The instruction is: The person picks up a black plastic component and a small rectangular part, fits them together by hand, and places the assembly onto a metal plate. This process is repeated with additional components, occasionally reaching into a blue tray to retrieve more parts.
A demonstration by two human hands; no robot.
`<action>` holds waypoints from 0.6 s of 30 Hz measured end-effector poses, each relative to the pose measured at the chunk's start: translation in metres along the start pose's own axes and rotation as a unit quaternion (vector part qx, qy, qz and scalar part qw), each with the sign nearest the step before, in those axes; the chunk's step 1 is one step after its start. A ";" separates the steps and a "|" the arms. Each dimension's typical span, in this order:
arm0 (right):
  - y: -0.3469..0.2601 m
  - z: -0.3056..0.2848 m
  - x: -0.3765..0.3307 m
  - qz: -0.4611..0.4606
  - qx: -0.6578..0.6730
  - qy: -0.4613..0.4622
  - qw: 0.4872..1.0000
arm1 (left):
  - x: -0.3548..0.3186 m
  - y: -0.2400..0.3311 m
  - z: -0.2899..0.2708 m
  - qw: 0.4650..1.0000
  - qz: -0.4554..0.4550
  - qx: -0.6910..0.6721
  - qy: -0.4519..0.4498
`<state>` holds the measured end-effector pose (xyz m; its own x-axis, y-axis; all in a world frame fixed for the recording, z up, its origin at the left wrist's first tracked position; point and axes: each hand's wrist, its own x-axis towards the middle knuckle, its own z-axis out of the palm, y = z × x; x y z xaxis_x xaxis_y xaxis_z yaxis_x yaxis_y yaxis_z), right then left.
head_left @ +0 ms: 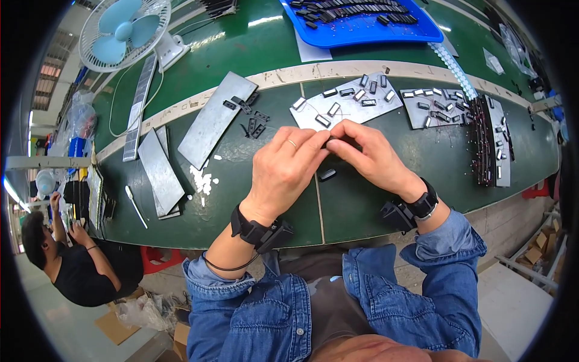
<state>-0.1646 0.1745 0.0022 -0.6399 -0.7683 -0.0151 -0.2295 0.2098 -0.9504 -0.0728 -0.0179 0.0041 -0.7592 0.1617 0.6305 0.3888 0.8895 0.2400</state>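
Observation:
My left hand (280,166) and my right hand (377,158) meet above the green table. Their thumbs and forefingers pinch a small black part (330,142), mostly covered by the fingertips. Just below them on the tabletop lies a black oblong piece (327,175). Beyond the fingers, a grey metal plate (383,110) carries several small black oblong modules, some with pale tops and thin wires. Left of my left hand, loose black plastic frames (258,116) lie beside and partly on another grey plate (211,130).
Farther right are a module-covered plate (425,122) and a bundle of dark wires (480,142). A blue tray (356,41) of black parts and a fan (123,33) stand at the back. White scraps (202,184) and a white-handled tool (136,206) lie left. A co-worker (78,259) sits far left.

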 end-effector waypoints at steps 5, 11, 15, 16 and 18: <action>0.000 0.002 -0.002 -0.174 -0.074 0.061 0.980 | 0.001 -0.002 -0.009 0.985 -0.098 -0.139 -0.030; -0.012 -0.005 -0.008 -0.185 -0.078 -0.029 0.979 | 0.000 -0.005 -0.020 0.968 -0.011 -0.234 -0.086; -0.018 -0.009 -0.012 -0.074 -0.019 -0.112 0.991 | -0.001 -0.002 -0.017 0.950 -0.047 -0.292 -0.101; -0.016 -0.009 -0.012 -0.094 -0.039 -0.101 0.990 | -0.001 -0.002 -0.016 0.949 -0.050 -0.294 -0.102; -0.013 -0.007 -0.012 -0.135 -0.080 -0.077 0.985 | 0.000 -0.002 -0.014 0.952 -0.058 -0.287 -0.088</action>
<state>-0.1587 0.1853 0.0164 -0.4229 -0.8894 0.1734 -0.4961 0.0671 -0.8657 -0.0661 -0.0256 0.0138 -0.8704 0.1904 0.4540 0.4799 0.5338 0.6962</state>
